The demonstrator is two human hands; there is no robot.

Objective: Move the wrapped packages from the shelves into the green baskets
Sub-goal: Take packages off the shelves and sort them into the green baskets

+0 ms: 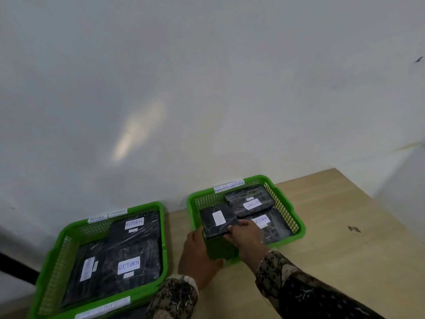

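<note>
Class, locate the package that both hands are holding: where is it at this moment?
In the head view, the held package sits tilted over the near-left corner of the right green basket, gripped by the left hand and right hand, beside two packages lying inside.

1. Light wooden table (322,226), pushed against a white wall (207,88).
2. On it, near the back edge: right green basket (296,217).
3. Toward the left front corner: left green basket (57,261), just beside the wall.
</note>
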